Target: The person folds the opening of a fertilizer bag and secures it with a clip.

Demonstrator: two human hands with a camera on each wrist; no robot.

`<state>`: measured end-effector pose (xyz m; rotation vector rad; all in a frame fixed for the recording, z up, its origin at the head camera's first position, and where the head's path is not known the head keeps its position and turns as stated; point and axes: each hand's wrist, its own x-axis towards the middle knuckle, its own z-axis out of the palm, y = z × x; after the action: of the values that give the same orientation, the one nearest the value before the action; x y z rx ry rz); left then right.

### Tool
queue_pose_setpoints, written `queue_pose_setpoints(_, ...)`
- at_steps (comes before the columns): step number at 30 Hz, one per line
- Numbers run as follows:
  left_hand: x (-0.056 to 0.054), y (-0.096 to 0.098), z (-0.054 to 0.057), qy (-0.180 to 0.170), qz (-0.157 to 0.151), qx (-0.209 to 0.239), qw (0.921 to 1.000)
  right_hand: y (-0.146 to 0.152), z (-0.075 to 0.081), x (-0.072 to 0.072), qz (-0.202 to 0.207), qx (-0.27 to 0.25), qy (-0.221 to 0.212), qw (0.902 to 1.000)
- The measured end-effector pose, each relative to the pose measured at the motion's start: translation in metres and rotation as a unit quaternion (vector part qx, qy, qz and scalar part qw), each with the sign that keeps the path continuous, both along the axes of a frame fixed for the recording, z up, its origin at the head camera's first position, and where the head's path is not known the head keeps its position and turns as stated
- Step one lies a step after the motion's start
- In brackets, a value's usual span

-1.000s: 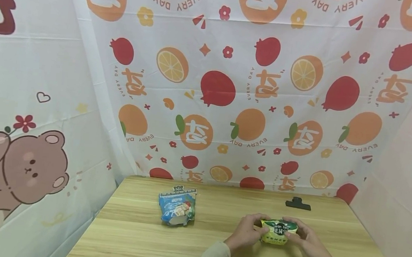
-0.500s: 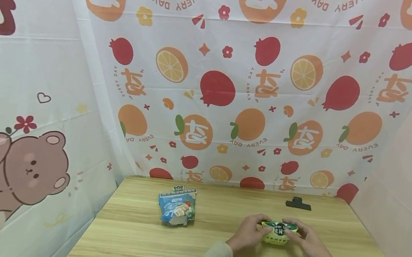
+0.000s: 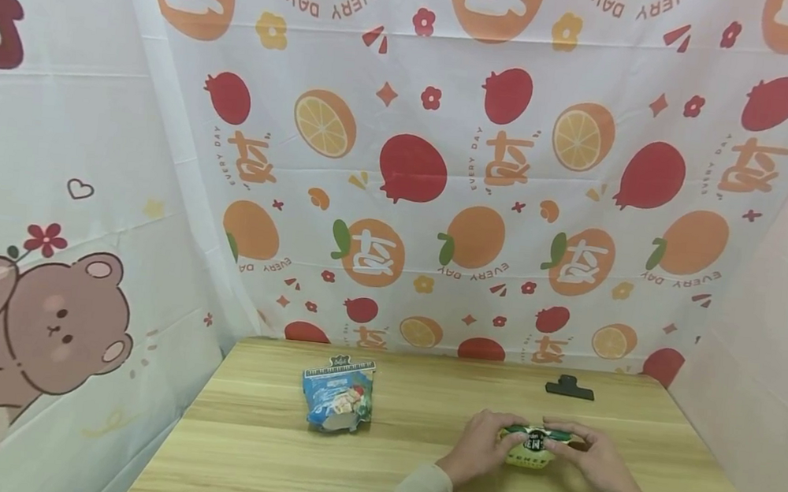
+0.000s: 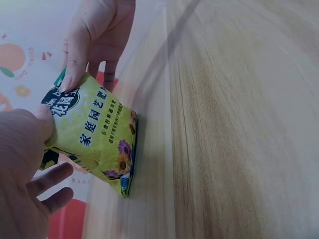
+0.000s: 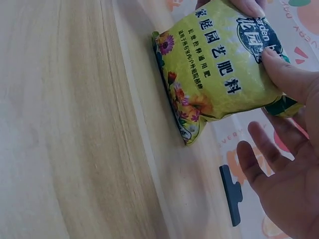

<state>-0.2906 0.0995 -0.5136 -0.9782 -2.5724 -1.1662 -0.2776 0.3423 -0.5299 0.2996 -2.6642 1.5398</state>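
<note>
A yellow-green bag of garden fertilizer, printed with flowers and a dark round label, stands on the table between both hands. In the left wrist view, the left hand pinches the bag's upper corner with its thumb on the printed front. The right hand grips the opposite upper corner, thumb on the label and its lower fingers spread away from the bag. From the head view, the green top edge is folded over between the two hands. Fingers behind the bag are partly hidden. A black bag clip lies behind the right hand.
A blue bag with a piano-keyboard clip across its top stands on the left of the wooden table. A fruit-print cloth hangs along the table's back edge, with more cloth at both sides.
The top of the fertilizer bag has turned down further, so less of its label shows in the head view. The left hand has shifted slightly right. The clip and blue bag stay put.
</note>
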Motion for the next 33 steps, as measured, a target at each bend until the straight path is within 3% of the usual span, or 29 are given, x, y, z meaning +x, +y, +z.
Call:
queue_pose_setpoints(6, 0.001, 0.001, 0.001, -0.003, 0.008, -0.001, 1.0, -0.001, 0.004, 0.001, -0.002, -0.005, 0.015, 0.9999)
queue_pose_setpoints(12, 0.001, 0.002, 0.003, 0.005, 0.019, 0.006, 0.9998, -0.002, 0.005, 0.004, 0.0, 0.043, 0.069, 0.9967)
queue_pose_setpoints(20, -0.002, 0.002, 0.001, 0.01, 0.025, 0.01, 0.9996, -0.005, 0.009, 0.003, -0.009, 0.062, 0.039, 0.9973)
queue_pose_setpoints(25, -0.003, 0.003, -0.001, 0.031, 0.034, 0.004, 0.9989, -0.008, 0.011, 0.0, -0.021, 0.062, 0.027, 0.9975)
queue_pose_setpoints(33, -0.002, 0.006, 0.004, 0.068, 0.041, -0.034, 0.9963, -0.006, 0.011, -0.002, -0.005, 0.058, 0.021, 0.9981)
